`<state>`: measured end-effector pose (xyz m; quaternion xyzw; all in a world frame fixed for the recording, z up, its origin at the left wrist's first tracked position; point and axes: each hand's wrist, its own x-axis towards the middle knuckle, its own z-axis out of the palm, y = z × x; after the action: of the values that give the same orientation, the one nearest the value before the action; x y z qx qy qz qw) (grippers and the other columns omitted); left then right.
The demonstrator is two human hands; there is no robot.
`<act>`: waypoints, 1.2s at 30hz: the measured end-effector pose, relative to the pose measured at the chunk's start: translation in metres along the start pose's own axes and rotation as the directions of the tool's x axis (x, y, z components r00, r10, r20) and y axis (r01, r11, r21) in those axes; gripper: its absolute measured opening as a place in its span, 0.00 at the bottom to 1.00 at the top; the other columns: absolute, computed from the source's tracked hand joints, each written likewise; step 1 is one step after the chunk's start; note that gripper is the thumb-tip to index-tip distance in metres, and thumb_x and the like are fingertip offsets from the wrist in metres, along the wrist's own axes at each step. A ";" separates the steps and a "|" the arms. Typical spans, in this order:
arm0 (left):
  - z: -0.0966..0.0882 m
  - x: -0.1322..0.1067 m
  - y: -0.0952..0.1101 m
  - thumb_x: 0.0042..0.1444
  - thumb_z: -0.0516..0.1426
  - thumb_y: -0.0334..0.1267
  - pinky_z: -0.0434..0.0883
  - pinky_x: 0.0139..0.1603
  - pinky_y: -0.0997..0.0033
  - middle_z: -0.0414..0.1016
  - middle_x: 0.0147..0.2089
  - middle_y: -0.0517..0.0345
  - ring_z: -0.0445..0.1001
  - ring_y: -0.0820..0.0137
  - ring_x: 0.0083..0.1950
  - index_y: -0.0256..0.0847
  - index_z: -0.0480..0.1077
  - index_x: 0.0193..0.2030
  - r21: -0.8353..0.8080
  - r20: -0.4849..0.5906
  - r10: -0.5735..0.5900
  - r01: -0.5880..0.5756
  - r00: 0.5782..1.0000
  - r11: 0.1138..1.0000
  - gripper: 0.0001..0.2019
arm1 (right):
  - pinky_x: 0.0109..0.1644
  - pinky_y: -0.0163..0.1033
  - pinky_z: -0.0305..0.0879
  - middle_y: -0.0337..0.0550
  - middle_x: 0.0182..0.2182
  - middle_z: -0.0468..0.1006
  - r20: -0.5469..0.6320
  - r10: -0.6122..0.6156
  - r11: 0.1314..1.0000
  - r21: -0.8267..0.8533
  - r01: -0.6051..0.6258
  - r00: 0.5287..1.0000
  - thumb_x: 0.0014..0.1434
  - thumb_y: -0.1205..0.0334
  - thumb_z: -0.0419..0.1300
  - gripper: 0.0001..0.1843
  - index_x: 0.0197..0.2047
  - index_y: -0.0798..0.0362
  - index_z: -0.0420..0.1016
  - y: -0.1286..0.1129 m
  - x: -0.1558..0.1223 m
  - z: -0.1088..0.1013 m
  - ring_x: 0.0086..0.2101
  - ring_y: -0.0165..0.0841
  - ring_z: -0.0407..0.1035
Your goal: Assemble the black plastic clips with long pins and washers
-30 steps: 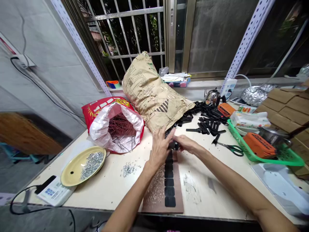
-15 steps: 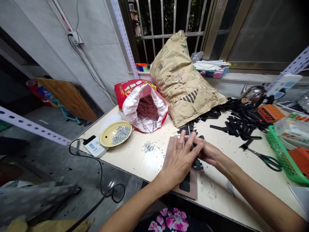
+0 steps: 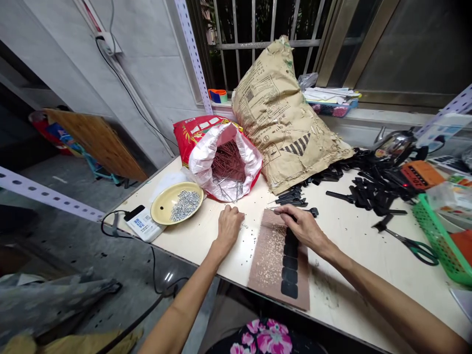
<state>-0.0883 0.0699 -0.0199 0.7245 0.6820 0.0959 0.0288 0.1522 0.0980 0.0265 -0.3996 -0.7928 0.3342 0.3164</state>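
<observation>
My left hand point(image 3: 228, 227) rests on the table with its fingers closed, over the spot of the small loose metal pieces. Its fingertips are hidden, so what they hold cannot be seen. Between the thumb and fingers of my right hand point(image 3: 306, 227), a thin metal rod point(image 3: 272, 208) pokes out to the left. That hand hovers above the top of a brown board point(image 3: 303, 292), which carries a column of black rounded-square pads point(image 3: 289, 274) and a pale speckled, worn area. Close behind lie several black parts with thin rods point(image 3: 291, 196); a black knobbed end point(image 3: 313, 212) shows beside my right knuckles.
A yellow dish point(image 3: 158, 200) of small metal pieces stands left, near a white power bank point(image 3: 143, 224). Behind are a red-and-white bag point(image 3: 201, 160) of thin rods and a big paper sack point(image 3: 269, 113). Rightward lie black parts point(image 3: 368, 191), scissors point(image 3: 416, 248) and a green basket point(image 3: 435, 236).
My hands have parted. The left moved off the board to the loose metal pieces and closed; the right stayed above the board, whose pads and worn patch are now uncovered.
</observation>
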 end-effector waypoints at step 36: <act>-0.040 -0.013 0.080 0.46 0.64 0.43 0.71 0.35 0.74 0.76 0.29 0.57 0.72 0.76 0.28 0.34 0.76 0.34 -0.991 0.112 -0.290 0.087 0.950 -0.098 0.13 | 0.32 0.37 0.53 0.42 0.31 0.74 -0.223 -0.262 0.772 -0.633 0.065 0.939 0.65 0.61 0.51 0.10 0.39 0.49 0.73 -0.043 -0.017 0.011 0.30 0.31 0.66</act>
<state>-0.0180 0.0478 0.0321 0.3601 0.4901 0.6064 0.5123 0.1334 0.0613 0.0493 -0.4551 -0.8329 -0.0364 0.3128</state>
